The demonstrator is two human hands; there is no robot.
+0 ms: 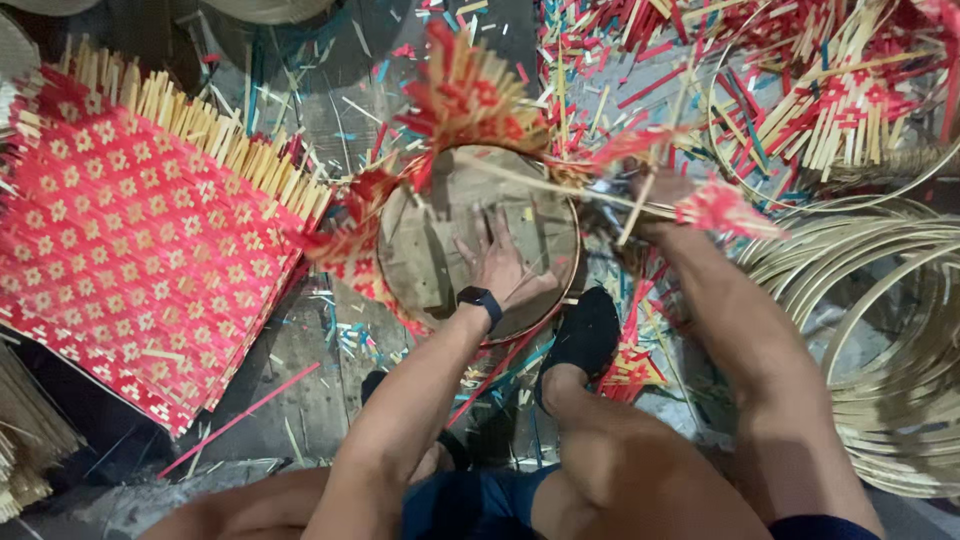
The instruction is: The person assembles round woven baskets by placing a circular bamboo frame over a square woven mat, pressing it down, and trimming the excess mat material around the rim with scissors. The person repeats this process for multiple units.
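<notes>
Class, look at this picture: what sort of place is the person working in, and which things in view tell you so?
Probably a floor-level bamboo-weaving workshop. A stack of red-patterned woven mats lies at the left, coiled bamboo hoops pile up at the right, and coloured strip offcuts litter the floor around the round basket under the left hand.

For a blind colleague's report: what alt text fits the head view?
Seen from above, a seated person's left hand presses flat inside a round woven basket, while the right hand grips its frayed red-and-tan rim. A red patterned mat lies left, bamboo hoops right.
</notes>
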